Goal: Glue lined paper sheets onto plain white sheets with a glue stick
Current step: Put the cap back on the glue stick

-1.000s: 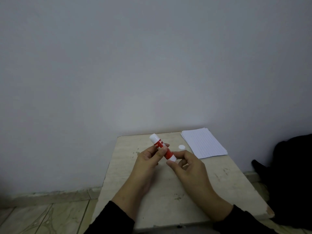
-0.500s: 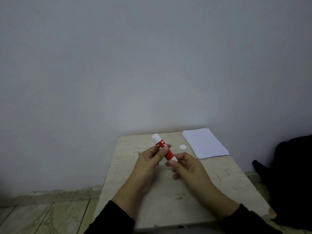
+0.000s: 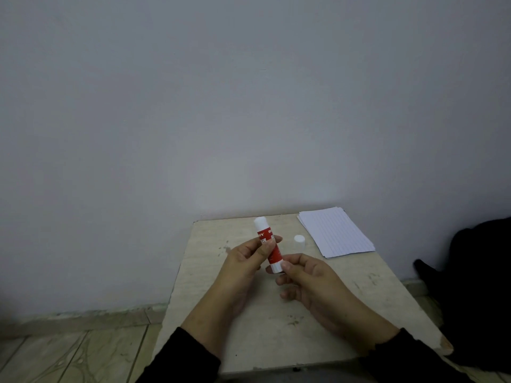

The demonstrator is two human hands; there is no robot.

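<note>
While my left hand (image 3: 243, 261) is gripping the glue stick (image 3: 269, 246) mid-barrel, my right hand (image 3: 309, 280) is pinching its base above the table (image 3: 359, 299).

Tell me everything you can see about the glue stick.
The glue stick is a red tube with white lettering and white ends, plastic by the look of it. It is held tilted above the table, top away from the person. The left hand grips its middle; the right hand pinches its lower white end.
</note>
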